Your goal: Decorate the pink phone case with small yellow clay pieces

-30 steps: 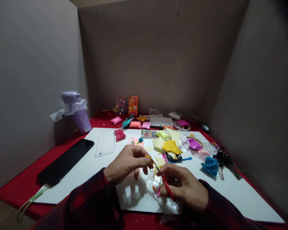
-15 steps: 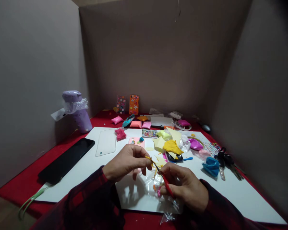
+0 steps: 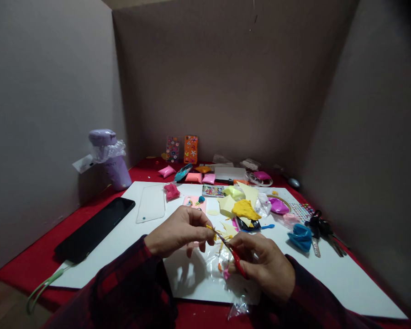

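My left hand pinches a small yellow piece between thumb and fingertips. Red-handled scissors are in my right hand, their tips at the yellow piece. Below the hands, thin yellow scraps and small orange and pink bits lie on clear plastic. A pink decorated case is partly hidden behind my left hand. Beyond my right hand sits a lump of yellow clay on pale yellow paper.
A black phone and a purple bottle stand out at the left. A clear case lies behind my left hand. At the right are a blue packet and keys. Two decorated cases, one orange, stand at the back.
Both hands have shifted very slightly left, with the scissors and yellow piece still held. The rest looks the same.
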`<state>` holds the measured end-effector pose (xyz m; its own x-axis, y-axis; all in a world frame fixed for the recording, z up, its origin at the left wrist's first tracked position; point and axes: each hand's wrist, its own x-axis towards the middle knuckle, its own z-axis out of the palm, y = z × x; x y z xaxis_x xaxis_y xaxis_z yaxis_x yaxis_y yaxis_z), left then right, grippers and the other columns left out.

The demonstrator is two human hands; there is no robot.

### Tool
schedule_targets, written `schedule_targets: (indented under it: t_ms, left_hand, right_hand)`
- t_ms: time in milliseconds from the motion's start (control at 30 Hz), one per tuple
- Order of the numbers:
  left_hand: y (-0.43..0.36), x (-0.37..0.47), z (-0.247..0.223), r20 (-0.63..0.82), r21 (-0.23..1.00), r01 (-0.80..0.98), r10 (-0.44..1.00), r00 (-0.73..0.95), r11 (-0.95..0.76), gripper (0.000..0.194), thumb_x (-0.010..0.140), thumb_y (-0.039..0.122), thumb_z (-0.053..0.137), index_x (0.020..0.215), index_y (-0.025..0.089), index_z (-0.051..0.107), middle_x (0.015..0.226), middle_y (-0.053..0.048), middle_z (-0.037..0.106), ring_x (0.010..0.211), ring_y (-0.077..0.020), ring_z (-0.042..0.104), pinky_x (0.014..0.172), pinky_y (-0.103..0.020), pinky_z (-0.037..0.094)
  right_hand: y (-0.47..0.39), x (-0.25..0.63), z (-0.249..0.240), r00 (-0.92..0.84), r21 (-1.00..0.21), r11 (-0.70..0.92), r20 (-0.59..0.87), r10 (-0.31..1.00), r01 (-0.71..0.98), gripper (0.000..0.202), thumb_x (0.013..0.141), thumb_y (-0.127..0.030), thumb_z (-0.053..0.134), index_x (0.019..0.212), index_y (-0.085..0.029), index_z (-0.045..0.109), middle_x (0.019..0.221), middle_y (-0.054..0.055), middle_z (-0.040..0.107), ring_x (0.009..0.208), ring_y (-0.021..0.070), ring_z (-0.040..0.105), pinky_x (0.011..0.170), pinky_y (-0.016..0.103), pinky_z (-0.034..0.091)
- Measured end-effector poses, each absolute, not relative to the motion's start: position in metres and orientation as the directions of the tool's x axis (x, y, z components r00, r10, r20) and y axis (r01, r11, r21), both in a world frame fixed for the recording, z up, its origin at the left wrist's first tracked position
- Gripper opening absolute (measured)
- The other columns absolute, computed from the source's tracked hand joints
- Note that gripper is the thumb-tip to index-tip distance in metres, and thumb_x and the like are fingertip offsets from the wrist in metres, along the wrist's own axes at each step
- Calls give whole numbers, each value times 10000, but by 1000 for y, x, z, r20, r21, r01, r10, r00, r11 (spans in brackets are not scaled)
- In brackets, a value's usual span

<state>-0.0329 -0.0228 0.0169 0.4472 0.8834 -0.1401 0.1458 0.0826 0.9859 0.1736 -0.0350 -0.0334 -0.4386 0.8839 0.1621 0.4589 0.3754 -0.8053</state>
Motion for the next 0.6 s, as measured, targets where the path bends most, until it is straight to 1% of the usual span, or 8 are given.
schedule_targets:
  t_ms: [100, 200, 333, 433, 600]
  left_hand:
    - [-23, -33, 16, -146, 985, 145, 882, 448, 90, 74, 672, 166, 621, 690, 96, 609, 635, -52, 626, 496, -98, 524, 350, -161, 384]
    - [-22, -33, 15, -144, 986, 136, 883, 447, 92, 77, 674, 172, 623, 689, 98, 609, 635, -50, 625, 497, -98, 525, 349, -160, 384]
    - [-22, -33, 15, -147, 987, 123, 883, 445, 102, 97, 677, 193, 631, 689, 99, 609, 643, -54, 624, 508, -106, 532, 346, -162, 380]
    - [-21, -34, 14, -134, 990, 106, 888, 440, 96, 111, 674, 202, 641, 699, 97, 613, 644, -55, 625, 502, -107, 533, 344, -164, 380]
    - [-18, -35, 10, -105, 994, 57, 892, 440, 89, 151, 682, 241, 649, 705, 96, 617, 661, -64, 628, 492, -103, 530, 334, -160, 372]
  right_hand:
    - [-33, 175, -33, -449, -801, 385, 166, 878, 458, 86, 657, -238, 648, 733, -206, 625, 504, -52, 517, 509, 118, 441, 501, 218, 334]
    - [-32, 175, -36, -440, -859, 340, 154, 885, 383, 87, 655, -217, 645, 738, -202, 624, 524, -52, 533, 506, 109, 450, 489, 210, 345]
    - [-30, 174, -40, -389, -931, 247, 130, 912, 268, 102, 652, -184, 634, 747, -194, 597, 526, -62, 502, 487, 93, 411, 466, 204, 332]
    - [-28, 173, -40, -350, -943, 215, 118, 929, 255, 133, 632, -206, 647, 746, -189, 580, 513, -66, 473, 480, 94, 391, 461, 213, 326]
    - [-25, 172, -39, -249, -961, 145, 84, 965, 237, 220, 608, -248, 660, 795, -180, 567, 533, -61, 486, 479, 97, 424, 457, 223, 343]
